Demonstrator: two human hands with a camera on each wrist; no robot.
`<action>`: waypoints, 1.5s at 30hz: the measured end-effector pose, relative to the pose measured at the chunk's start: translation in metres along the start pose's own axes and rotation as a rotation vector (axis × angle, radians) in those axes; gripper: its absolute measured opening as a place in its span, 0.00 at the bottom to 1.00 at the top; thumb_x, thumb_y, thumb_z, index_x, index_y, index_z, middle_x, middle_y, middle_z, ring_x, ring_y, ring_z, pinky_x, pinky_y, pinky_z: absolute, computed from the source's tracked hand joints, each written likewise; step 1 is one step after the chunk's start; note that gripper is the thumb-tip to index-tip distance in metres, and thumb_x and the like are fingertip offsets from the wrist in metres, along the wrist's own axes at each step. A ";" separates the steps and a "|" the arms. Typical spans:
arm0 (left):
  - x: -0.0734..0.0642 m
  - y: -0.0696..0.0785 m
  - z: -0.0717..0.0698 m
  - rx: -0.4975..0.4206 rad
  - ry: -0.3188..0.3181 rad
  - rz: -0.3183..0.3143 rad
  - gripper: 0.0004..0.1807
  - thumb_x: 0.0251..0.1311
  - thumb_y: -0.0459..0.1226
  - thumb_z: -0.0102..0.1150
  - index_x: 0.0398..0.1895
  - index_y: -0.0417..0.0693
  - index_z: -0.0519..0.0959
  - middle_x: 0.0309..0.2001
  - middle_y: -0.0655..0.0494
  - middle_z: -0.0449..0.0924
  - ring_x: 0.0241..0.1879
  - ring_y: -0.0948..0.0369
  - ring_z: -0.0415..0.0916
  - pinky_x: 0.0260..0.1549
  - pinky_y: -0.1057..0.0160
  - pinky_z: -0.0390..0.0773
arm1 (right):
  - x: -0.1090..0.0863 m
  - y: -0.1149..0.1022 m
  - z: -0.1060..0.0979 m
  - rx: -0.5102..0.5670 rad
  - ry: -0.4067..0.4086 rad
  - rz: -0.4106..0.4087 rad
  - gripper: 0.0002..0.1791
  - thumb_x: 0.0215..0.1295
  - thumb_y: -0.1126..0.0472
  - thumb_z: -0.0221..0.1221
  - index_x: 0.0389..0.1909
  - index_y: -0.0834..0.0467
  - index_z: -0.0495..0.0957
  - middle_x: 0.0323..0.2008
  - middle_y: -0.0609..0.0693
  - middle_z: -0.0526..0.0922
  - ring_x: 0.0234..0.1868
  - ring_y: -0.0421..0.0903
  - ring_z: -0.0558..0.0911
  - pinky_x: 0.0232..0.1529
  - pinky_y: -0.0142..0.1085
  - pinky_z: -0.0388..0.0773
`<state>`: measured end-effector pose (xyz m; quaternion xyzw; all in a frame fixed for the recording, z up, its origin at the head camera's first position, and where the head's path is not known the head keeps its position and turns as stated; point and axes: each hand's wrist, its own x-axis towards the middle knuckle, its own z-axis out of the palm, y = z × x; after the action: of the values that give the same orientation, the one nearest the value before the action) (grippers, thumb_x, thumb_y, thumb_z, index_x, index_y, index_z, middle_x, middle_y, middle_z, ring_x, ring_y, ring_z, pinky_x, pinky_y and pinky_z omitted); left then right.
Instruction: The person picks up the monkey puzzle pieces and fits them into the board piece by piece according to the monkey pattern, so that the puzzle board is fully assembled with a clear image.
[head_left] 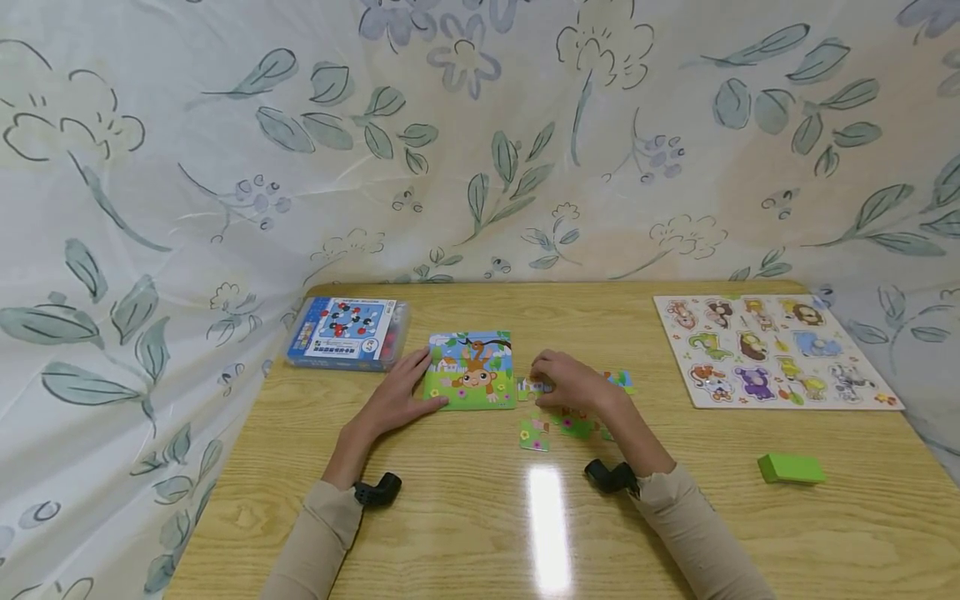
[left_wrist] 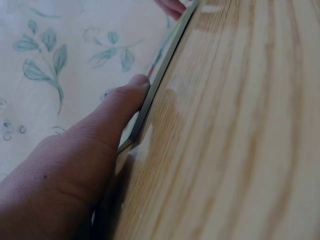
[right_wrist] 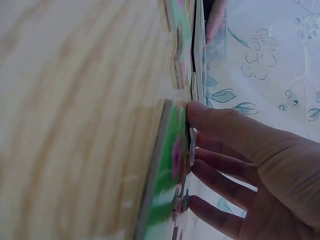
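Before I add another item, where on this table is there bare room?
The table has bare wood between the left sleeve and the right sleeve, and between the right sleeve and the green block. It is crowded around the right hand, among loose puzzle pieces, and at the left hand, which touches the monkey picture near the blue box.

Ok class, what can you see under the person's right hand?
Parts of puzzle pieces show around the right hand; whatever lies directly beneath its palm is hidden in the head view.

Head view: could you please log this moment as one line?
left hand: touching monkey board | right hand: fingertips at puzzle pieces | green block: on table, apart
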<state>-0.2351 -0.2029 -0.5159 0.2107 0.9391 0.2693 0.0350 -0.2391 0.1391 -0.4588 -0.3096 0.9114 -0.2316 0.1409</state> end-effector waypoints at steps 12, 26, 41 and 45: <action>-0.002 0.000 0.001 -0.008 -0.006 -0.017 0.51 0.56 0.60 0.62 0.76 0.46 0.53 0.78 0.51 0.49 0.77 0.49 0.46 0.71 0.41 0.56 | 0.001 0.002 0.003 0.005 0.007 0.017 0.19 0.61 0.58 0.66 0.51 0.61 0.77 0.50 0.53 0.76 0.44 0.45 0.75 0.44 0.38 0.77; -0.002 0.000 0.000 -0.002 -0.002 -0.006 0.51 0.57 0.60 0.61 0.76 0.46 0.53 0.78 0.50 0.49 0.77 0.49 0.46 0.71 0.41 0.57 | 0.003 -0.013 -0.005 0.027 0.113 -0.078 0.22 0.64 0.58 0.62 0.56 0.63 0.76 0.49 0.54 0.81 0.51 0.49 0.80 0.52 0.43 0.79; -0.001 0.001 -0.001 0.010 0.022 0.021 0.50 0.57 0.60 0.60 0.76 0.44 0.54 0.77 0.50 0.50 0.76 0.48 0.48 0.70 0.41 0.57 | 0.082 -0.058 0.006 -0.172 -0.022 -0.349 0.14 0.70 0.60 0.56 0.50 0.62 0.81 0.39 0.52 0.84 0.36 0.43 0.79 0.38 0.33 0.76; -0.003 0.001 -0.003 -0.012 0.024 0.032 0.50 0.58 0.59 0.61 0.75 0.43 0.55 0.77 0.50 0.50 0.76 0.49 0.48 0.71 0.42 0.56 | 0.104 -0.068 0.009 -0.214 -0.083 -0.282 0.15 0.70 0.60 0.54 0.51 0.62 0.80 0.43 0.53 0.84 0.40 0.46 0.80 0.43 0.37 0.77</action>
<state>-0.2328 -0.2045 -0.5134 0.2221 0.9343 0.2781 0.0205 -0.2814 0.0228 -0.4434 -0.4569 0.8717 -0.1379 0.1109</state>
